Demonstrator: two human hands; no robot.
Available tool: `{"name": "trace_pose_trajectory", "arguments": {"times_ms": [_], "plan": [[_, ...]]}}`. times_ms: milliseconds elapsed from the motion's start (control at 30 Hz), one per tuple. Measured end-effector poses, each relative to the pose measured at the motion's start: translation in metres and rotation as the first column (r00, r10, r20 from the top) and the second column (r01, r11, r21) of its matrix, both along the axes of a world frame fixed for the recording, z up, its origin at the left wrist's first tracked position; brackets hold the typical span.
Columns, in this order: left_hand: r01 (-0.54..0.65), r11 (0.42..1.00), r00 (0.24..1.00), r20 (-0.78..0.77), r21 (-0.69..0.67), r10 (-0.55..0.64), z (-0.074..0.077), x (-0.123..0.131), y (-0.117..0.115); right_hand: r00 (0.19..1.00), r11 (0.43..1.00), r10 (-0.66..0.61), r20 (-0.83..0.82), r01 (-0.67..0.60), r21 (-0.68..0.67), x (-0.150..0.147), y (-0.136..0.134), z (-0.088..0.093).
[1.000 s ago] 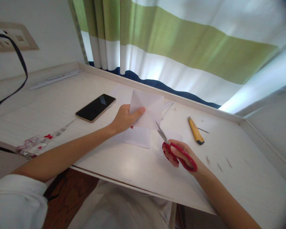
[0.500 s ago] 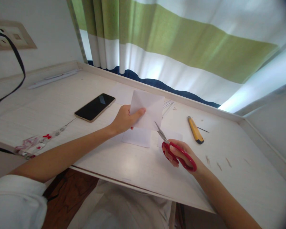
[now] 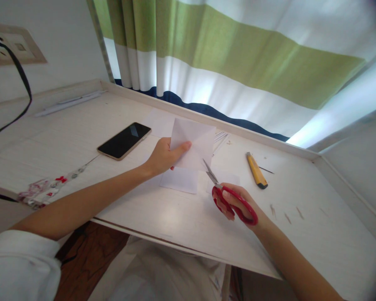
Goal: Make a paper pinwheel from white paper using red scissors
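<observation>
My left hand (image 3: 164, 156) pinches a square white sheet of paper (image 3: 196, 133) by its left side, thumb on top and the other fingers behind it. Faint crease lines cross the sheet. In my right hand (image 3: 235, 196) is a pair of scissors (image 3: 217, 184) with red handles, my fingers through the loops. Its narrow blades point up and left, the tips overlapping the paper's lower right part in view; whether they touch it I cannot tell. Below the held sheet, another white paper piece (image 3: 179, 182) lies on the white table (image 3: 150, 213).
A phone (image 3: 124, 141) lies left of my left hand, with a beaded strap (image 3: 50, 188) toward the near edge. On the right are a yellow box cutter (image 3: 256, 170), a thin dark stick (image 3: 266, 170) and small scraps (image 3: 287, 218). A raised rim (image 3: 238, 133) runs along the back.
</observation>
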State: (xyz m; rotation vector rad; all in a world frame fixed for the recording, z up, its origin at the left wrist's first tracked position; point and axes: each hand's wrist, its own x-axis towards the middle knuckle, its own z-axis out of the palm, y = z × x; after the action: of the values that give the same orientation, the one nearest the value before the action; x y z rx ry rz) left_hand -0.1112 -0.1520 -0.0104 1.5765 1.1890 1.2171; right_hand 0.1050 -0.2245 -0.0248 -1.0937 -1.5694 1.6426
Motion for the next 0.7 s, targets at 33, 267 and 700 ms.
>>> {"name": "trace_pose_trajectory", "arguments": {"times_ms": [33, 267, 700], "plan": [[0.000, 1.000, 1.000, -0.001, -0.004, 0.000, 0.0002, 0.0000, 0.0000, 1.000, 1.000, -0.001, -0.001, 0.001, 0.000, -0.0001, -0.0003, -0.0003], [-0.022, 1.000, 1.000, -0.011, -0.019, 0.022, 0.0027, -0.0005, -0.0007, 1.000, 1.000, -0.006, 0.007, 0.006, 0.007, -0.0011, -0.0026, -0.0032], [-0.006, 1.000, 0.999, 0.038, -0.027, 0.007, 0.0071, 0.0029, -0.0038, 0.999, 0.999, -0.054, 0.000, 0.054, 0.011, -0.0019, -0.0045, -0.0065]]}}
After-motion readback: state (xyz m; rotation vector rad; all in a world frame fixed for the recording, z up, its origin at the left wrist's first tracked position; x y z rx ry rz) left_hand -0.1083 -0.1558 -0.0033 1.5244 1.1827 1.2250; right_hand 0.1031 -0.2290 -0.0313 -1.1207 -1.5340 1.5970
